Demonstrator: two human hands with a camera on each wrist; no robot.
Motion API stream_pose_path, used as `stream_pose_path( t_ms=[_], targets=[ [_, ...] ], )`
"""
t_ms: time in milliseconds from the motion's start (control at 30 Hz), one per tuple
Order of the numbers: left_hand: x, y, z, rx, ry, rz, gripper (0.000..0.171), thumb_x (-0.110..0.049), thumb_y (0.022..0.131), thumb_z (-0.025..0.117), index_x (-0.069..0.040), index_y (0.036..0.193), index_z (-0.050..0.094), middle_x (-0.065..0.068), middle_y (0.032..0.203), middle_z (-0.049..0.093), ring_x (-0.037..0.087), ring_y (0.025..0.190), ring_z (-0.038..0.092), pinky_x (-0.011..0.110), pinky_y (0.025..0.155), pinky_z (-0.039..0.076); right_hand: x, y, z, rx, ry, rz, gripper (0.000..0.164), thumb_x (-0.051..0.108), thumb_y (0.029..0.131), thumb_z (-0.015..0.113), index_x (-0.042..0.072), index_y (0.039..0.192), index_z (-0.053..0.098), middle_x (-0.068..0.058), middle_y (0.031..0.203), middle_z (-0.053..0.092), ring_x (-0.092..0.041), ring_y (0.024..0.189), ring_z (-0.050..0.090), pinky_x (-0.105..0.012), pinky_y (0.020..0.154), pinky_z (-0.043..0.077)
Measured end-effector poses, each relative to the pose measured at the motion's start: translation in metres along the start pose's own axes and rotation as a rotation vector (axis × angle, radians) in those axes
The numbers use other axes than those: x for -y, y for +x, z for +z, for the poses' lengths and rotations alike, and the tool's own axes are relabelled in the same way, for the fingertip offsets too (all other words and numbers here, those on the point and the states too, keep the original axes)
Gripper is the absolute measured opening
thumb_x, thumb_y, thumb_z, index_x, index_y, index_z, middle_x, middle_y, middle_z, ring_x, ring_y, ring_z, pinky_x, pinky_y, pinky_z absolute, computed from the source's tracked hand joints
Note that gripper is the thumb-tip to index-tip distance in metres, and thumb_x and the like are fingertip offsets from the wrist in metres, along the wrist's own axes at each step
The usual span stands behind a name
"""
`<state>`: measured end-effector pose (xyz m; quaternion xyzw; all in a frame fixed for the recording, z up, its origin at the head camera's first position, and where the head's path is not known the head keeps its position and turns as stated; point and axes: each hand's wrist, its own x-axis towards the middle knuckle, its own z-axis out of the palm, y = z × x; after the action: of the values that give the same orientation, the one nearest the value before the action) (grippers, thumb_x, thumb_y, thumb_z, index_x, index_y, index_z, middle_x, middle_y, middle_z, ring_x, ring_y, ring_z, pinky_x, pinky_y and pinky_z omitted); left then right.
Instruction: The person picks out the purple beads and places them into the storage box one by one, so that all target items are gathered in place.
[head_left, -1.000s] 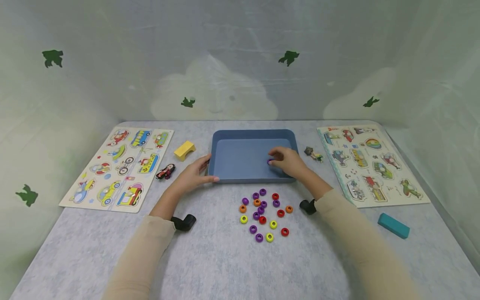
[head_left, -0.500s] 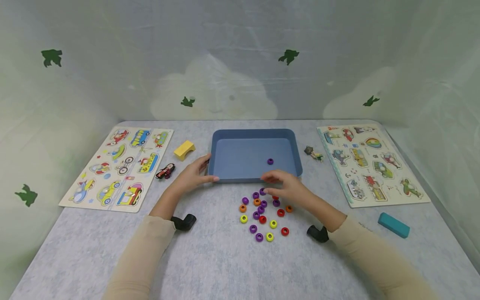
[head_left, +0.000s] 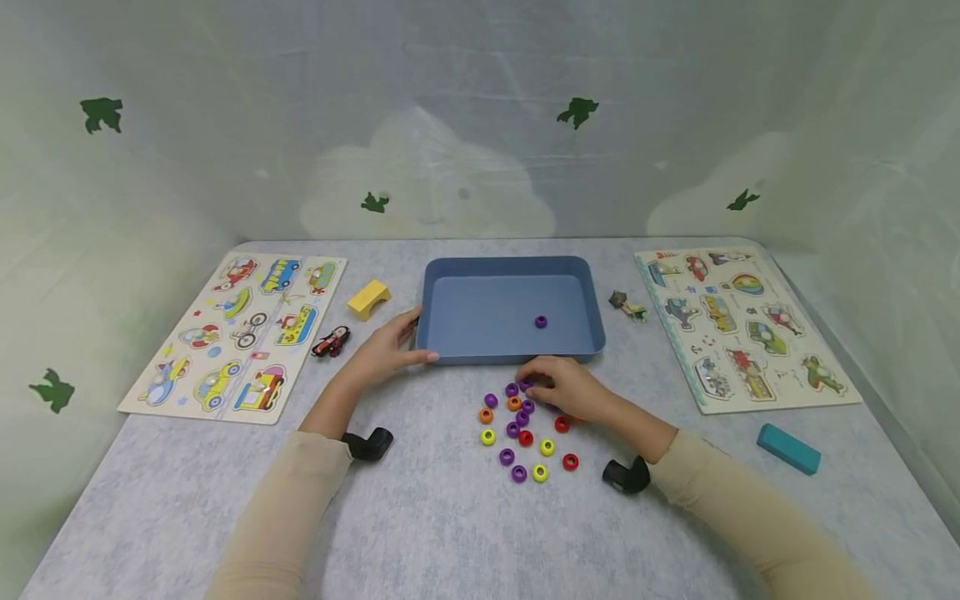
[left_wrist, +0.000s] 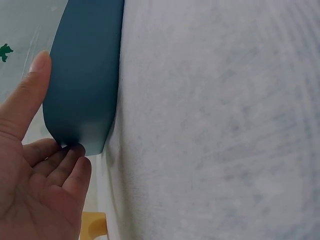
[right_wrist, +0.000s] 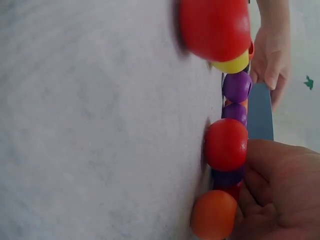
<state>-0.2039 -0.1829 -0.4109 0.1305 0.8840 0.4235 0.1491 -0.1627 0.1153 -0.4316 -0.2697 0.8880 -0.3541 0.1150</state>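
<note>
Low, right hand (head_left: 566, 386) bent over beads (head_left: 522, 422), left hand (head_left: 381, 354) cupping tray (head_left: 487, 308)

Table (head_left: 420, 525) | tray (head_left: 480, 312) | beads (head_left: 526, 438) | puzzle boards (head_left: 225, 339) | figurines (head_left: 332, 342) | yellow block (head_left: 368, 297) | teal block (head_left: 789, 449)

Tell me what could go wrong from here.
The right hand is among closely spaced beads, so it might nudge neighbours out of place. The left hand touches the tray only at its left end; a bump could swing the tray and perhaps roll the purple bead inside.
</note>
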Motion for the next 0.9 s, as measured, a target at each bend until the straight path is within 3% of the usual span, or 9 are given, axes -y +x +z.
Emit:
stream_pose_path(
  t_ms=[300, 533, 700, 900],
  targets=[
    [-0.001, 0.000, 0.000, 0.003, 0.001, 0.001, 0.090, -0.043, 0.065, 0.064, -0.015, 0.134, 0.012, 0.003, 0.136, 0.013, 0.018, 0.120, 0.020, 0.029, 0.097, 0.023, 0.011, -0.001, -0.017, -0.059, 0.109, -0.051, 0.022, 0.016, 0.078, 0.057, 0.012, 0.099, 0.058, 0.006, 0.090, 0.055, -0.005, 0.077, 0.050, -0.019, 0.065, 0.046],
    [0.000, 0.000, -0.001, -0.001, 0.003, 0.005, 0.092, -0.046, 0.063, 0.064, -0.014, 0.134, 0.013, 0.003, 0.136, 0.014, 0.018, 0.120, 0.020, 0.030, 0.097, 0.023, 0.003, 0.020, -0.045, -0.191, 0.151, -0.030, 0.027, 0.019, 0.077, 0.058, 0.007, 0.101, 0.056, 0.003, 0.092, 0.056, -0.007, 0.081, 0.052, -0.022, 0.069, 0.046],
    [0.001, 0.000, -0.001, -0.004, -0.001, 0.011, 0.093, -0.046, 0.063, 0.064, -0.014, 0.134, 0.013, 0.004, 0.136, 0.014, 0.018, 0.120, 0.021, 0.029, 0.097, 0.023, -0.012, 0.037, -0.053, -0.155, 0.191, 0.064, 0.027, 0.017, 0.077, 0.058, 0.006, 0.102, 0.056, 0.000, 0.094, 0.056, -0.013, 0.085, 0.053, -0.025, 0.068, 0.047],
    [0.002, 0.001, 0.000, -0.009, 0.000, 0.027, 0.093, -0.047, 0.062, 0.064, -0.013, 0.134, 0.014, 0.004, 0.136, 0.015, 0.018, 0.120, 0.021, 0.029, 0.097, 0.023, -0.024, 0.050, -0.049, -0.107, 0.119, 0.144, 0.022, 0.012, 0.077, 0.059, 0.008, 0.098, 0.058, -0.001, 0.094, 0.056, -0.014, 0.087, 0.052, -0.028, 0.071, 0.046]
  ],
)
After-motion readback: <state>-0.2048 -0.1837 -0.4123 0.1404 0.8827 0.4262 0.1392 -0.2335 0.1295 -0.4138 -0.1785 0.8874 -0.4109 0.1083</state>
